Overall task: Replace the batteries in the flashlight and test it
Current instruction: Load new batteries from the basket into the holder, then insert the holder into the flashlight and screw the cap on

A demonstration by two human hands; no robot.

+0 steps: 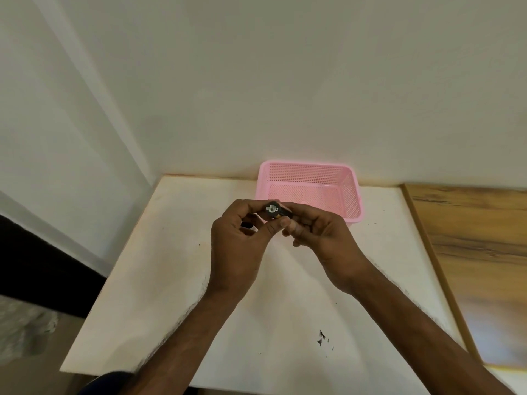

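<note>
The flashlight (274, 212), small, dark and rigid, sits pinched between our left hand (242, 238) and right hand (319, 232), both closed on it above the white surface (171, 252), just in front of a pink basket (350, 192). We judge it light and best gripped by its barrel.

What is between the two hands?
In the head view, the left hand and right hand hold a small black flashlight part between their fingertips.
</note>
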